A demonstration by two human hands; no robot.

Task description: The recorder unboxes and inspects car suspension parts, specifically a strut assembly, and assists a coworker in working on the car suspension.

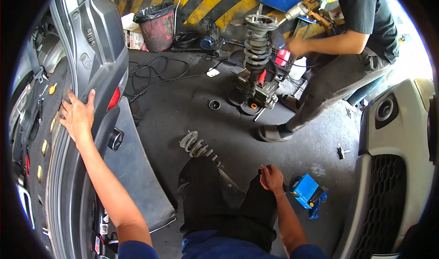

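Our left hand [78, 117] lies spread open on the trunk edge [68, 176] of the grey car [103, 35]. At our right knee [254, 199], our right hand [274, 178] curls around a small reddish thing [263, 181], mostly hidden; a blue box [307, 190] lies on the floor [320, 156] nearby.
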